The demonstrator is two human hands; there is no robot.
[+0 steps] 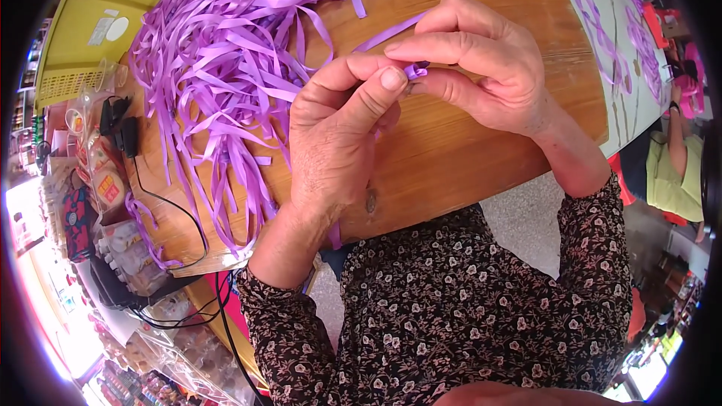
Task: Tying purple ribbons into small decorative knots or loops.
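Above the wooden table, my two hands meet around a small folded end of purple ribbon (416,72). My left hand (329,128) pinches it between thumb and forefinger. From the other side, my right hand (489,60) has its thumb and fingertips closed around the same end. A length of purple strip (391,31) runs behind the fingers toward the right hand. To the left of my left hand lies a big tangled heap of purple ribbons (218,53). My fingers partly cover the folded end, so its exact shape is hard to make out.
The wooden table (481,158) curves along its front edge. A yellow plastic basket (90,22) stands at far left, near packages and a black cable (177,207). On the right, a white marbled surface (602,45) carries more purple strands. Another person (669,169) is beyond it.
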